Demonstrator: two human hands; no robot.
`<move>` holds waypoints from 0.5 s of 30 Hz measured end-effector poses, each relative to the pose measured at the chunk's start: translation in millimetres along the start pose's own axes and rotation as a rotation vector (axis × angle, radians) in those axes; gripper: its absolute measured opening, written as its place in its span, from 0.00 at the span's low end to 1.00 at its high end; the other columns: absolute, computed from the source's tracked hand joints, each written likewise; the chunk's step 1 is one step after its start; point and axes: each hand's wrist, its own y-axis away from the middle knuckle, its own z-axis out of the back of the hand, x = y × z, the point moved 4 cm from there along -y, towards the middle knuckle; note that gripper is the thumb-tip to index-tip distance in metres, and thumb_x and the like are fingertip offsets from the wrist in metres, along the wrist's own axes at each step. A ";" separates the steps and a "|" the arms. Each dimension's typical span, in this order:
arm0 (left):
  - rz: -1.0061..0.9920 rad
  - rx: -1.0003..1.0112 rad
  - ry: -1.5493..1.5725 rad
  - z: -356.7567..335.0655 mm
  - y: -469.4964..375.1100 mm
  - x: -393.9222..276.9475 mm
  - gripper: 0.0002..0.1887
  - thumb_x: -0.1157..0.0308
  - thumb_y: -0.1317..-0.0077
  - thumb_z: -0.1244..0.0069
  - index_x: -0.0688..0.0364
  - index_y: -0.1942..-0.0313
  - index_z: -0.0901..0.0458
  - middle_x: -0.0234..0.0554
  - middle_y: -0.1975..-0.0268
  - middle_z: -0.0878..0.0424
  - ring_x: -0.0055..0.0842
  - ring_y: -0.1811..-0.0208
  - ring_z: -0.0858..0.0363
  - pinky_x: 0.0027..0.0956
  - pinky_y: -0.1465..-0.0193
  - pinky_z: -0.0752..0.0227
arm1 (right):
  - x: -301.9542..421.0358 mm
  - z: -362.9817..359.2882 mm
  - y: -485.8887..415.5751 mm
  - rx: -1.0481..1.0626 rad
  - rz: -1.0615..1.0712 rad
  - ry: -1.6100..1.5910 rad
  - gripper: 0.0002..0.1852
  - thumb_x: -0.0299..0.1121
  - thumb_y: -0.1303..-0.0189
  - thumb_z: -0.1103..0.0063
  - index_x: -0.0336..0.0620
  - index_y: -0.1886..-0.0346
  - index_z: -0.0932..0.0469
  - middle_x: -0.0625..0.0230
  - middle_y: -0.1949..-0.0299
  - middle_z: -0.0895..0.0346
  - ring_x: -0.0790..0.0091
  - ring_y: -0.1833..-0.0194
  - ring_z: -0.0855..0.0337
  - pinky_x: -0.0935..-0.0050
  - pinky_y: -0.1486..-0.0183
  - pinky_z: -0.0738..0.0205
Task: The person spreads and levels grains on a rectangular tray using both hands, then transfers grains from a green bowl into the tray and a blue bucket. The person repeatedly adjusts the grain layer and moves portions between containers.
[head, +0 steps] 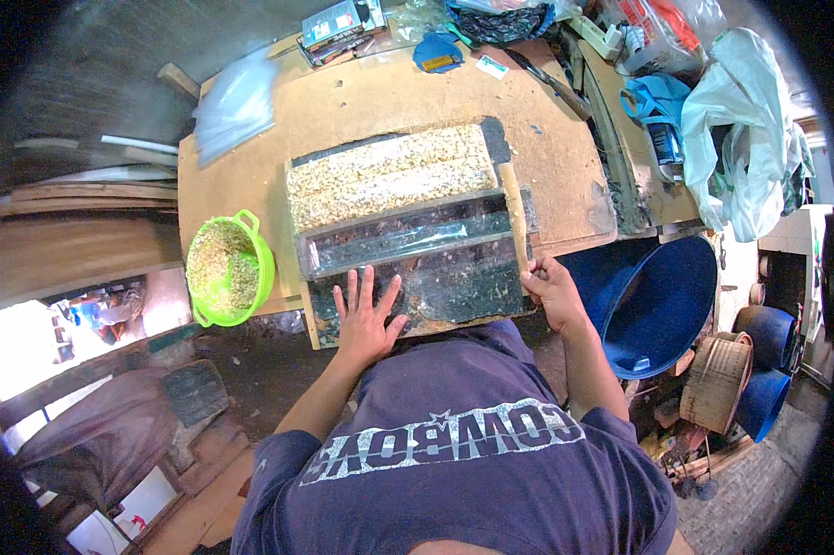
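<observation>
A worn, dark board with raised strips (452,277) lies at the near edge of the wooden table. Across its far part, pale chopped pieces, perhaps beans or nuts, fill a wide bed (389,173) under what looks like clear film. Nearer me runs a dark channel with shiny clear plastic (417,236). My left hand (367,320) rests flat on the board's near part, fingers spread, holding nothing. With finger and thumb my right hand (552,288) grips the near end of a light wooden strip (514,208), which lies along the board's right side.
A green plastic basket (268,277) with similar pale pieces stands at the left. Clear plastic sheets (240,104) lie at the back left, a knife (562,90) at the back right. Plastic bags (743,118) crowd the right side; a large blue tub (660,305) stands below it.
</observation>
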 end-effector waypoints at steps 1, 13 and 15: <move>0.006 -0.006 -0.004 0.4 2.2 0.4 0.39 0.47 0.31 0.45 0.39 0.22 0.39 0.59 0.17 0.59 0.61 0.17 0.64 0.72 0.22 0.72 | -0.8 3.6 -2.4 -0.007 0.000 0.008 0.06 0.27 0.30 0.36 0.43 0.58 0.26 0.78 0.73 0.26 0.82 0.74 0.30 0.79 0.71 0.38; 0.160 -0.040 0.021 9.1 32.0 12.1 0.39 0.48 0.30 0.47 0.41 0.21 0.41 0.59 0.17 0.58 0.59 0.17 0.57 0.69 0.21 0.64 | -7.4 19.6 -10.8 -0.064 -0.005 0.009 0.08 0.33 0.29 0.36 0.43 0.54 0.24 0.78 0.71 0.26 0.84 0.74 0.31 0.80 0.73 0.40; 0.173 -0.087 0.047 12.9 38.9 18.9 0.39 0.49 0.30 0.48 0.43 0.21 0.40 0.60 0.18 0.56 0.58 0.18 0.54 0.66 0.21 0.61 | -6.2 20.1 -11.3 -0.077 0.021 0.005 0.09 0.35 0.28 0.36 0.43 0.53 0.23 0.78 0.70 0.26 0.84 0.74 0.31 0.80 0.72 0.41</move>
